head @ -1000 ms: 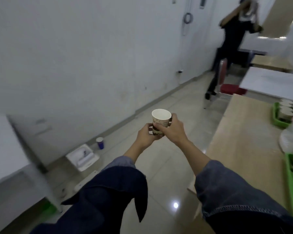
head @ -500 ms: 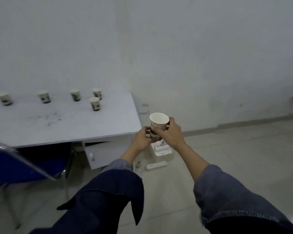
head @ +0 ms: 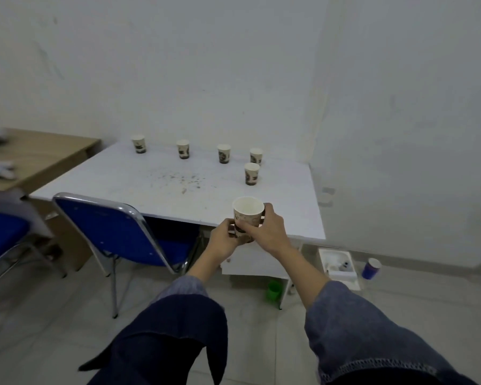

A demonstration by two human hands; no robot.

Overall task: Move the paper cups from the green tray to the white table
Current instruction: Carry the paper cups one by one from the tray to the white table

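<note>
— How far along are they, would you say?

— Partway. Five paper cups already stand upright on the white worktop: four in a row along the far edge, namely the far-left cup, the second cup, the third cup and the fourth cup, with a fifth cup just nearer than that last one.

— And the one being carried?

— The held cup is upright, mouth up, above the near right edge of the worktop, not yet set down. The left hand has its fingers curled round the lower part, and the right hand wraps the side, fingers clamped on it too.

— So what's left?

— Lowering this one; my guess is it goes nearer than the fifth cup, where the surface is bare. The green tray isn't in sight from here, so I can't tell how many remain on it.

— Anything in the way?

— A blue chair sits at the near edge, left of the hands, apart from them.
</note>
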